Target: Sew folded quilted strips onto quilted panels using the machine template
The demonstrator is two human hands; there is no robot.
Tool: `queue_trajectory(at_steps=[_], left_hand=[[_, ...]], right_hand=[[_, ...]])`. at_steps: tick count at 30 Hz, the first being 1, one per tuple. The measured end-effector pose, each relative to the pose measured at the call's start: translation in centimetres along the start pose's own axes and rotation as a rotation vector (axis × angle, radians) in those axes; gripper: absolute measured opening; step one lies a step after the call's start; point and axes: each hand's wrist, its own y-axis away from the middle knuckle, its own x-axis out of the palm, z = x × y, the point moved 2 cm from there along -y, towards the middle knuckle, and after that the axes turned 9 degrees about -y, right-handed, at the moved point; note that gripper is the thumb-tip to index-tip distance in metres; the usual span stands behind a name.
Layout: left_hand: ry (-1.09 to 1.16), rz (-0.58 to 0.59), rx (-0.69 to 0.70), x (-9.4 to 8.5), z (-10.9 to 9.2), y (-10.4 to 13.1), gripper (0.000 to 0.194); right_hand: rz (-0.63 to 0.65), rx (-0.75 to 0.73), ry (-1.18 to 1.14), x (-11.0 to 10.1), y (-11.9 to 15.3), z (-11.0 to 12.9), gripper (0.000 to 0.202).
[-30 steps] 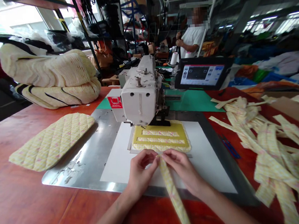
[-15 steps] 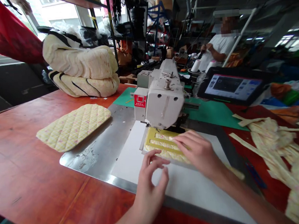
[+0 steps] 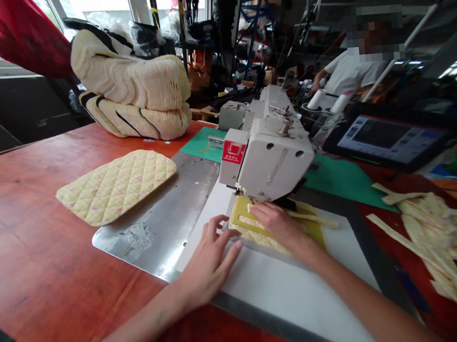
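Observation:
My right hand (image 3: 277,222) is closed on a pale yellow fabric strip (image 3: 317,219), whose short end pokes out past the fingertips while the rest trails to the right. Beneath it lies a yellow slotted template (image 3: 240,212) over a quilted fabric piece (image 3: 263,240), under the head of a white sewing machine (image 3: 277,159). My left hand (image 3: 207,257) is open, fingers spread, by the template's near left corner; whether the fingertips touch it I cannot tell. A white sheet (image 3: 269,281) lies below the template.
A quilted pad (image 3: 119,187) lies to the left, partly over a metal plate (image 3: 138,236). Tied fabric stacks (image 3: 136,99) stand behind it. Loose strips (image 3: 434,218) are heaped at right, below a control screen (image 3: 387,132). A person (image 3: 357,71) stands behind.
My right hand has moved left over the template with the strip, which now shows trailing to the right. My left hand has shifted left, its fingers lower and flatter. The view has tilted slightly.

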Motion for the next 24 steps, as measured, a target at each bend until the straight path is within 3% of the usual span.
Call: queue_trajectory(at_steps=[4, 11, 16, 20, 24], left_hand=[[-0.143, -0.020, 0.176, 0.2, 1.2, -3.6, 0.027], [-0.370, 0.011, 0.457, 2.8, 2.1, -8.2, 0.034], [-0.478, 0.013, 0.485, 3.6, 2.1, -8.7, 0.038], [-0.500, 0.003, 0.470, 3.5, 1.7, -8.4, 0.038], [-0.519, 0.038, 0.430, 3.4, 1.4, -8.3, 0.037]], right_hand=[[-0.044, 0.050, -0.139, 0.6, 0.2, 0.1, 0.041], [-0.189, 0.146, -0.227, 1.5, 0.3, 1.5, 0.036], [-0.219, 0.156, -0.423, 0.7, 1.4, 0.6, 0.041], [-0.295, 0.167, -0.369, 0.6, 3.1, -0.6, 0.045], [-0.255, 0.143, -0.310, 0.7, 4.3, -0.6, 0.045]])
